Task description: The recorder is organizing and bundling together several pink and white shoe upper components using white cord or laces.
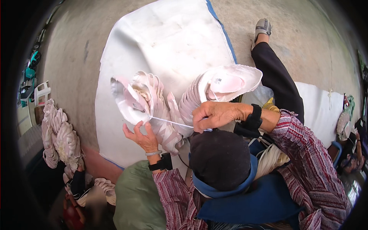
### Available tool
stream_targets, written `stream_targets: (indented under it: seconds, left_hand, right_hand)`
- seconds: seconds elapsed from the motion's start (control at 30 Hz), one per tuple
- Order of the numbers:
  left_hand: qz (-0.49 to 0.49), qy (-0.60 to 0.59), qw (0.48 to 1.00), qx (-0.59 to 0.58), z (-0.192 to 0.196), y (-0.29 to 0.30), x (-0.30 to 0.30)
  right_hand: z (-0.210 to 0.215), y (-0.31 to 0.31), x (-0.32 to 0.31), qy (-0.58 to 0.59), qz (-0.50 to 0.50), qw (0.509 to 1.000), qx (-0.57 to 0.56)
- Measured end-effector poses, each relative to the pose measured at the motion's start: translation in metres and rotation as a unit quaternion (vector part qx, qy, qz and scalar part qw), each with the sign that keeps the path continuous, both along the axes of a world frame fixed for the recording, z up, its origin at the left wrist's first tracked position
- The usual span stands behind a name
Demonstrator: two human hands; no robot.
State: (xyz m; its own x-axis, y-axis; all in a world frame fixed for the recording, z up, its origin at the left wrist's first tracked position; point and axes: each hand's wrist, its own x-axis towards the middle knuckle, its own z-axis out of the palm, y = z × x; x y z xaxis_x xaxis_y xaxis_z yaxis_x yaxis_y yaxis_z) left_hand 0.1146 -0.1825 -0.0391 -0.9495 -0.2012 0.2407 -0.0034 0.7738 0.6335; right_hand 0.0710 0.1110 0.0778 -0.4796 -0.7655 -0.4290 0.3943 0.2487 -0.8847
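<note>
A pale white-and-pink shoe upper (128, 103) sits at the left end of a nested stack, its opening facing up and left. At its lower rim, my left hand (142, 138) holds the edge with thumb and finger, other fingers spread. A thin white cord (170, 122) runs taut from that rim to my right hand (215, 116), which is closed around it. A small light-blue bit shows under the right fingers; its kind I cannot make out. Just beyond the right hand lies a second stack of shoe uppers (226, 82), nested inside one another.
Under the stacks spreads a white sheet (172, 34) with a blue edge. A dark rounded cloth shape (220, 159) sits close below my right hand. A green sack (138, 195) stands at lower left. More bundled uppers (63, 140) are farther left; pale cords (272, 159) hang at right.
</note>
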Motion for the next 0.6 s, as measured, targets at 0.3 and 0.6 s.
stream_targets:
  seconds: [0.3, 0.6]
  left_hand:
    - [-0.122, -0.156, 0.980, 0.033, 0.059, 0.087, -0.086]
    - [-0.170, -0.243, 0.950, -0.096, -0.003, 0.083, -0.131]
  right_hand:
    - [0.010, -0.014, -0.002, 0.003, -0.019, 0.998, -0.063]
    - [0.003, -0.006, 0.004, 0.032, -0.056, 0.997, -0.048]
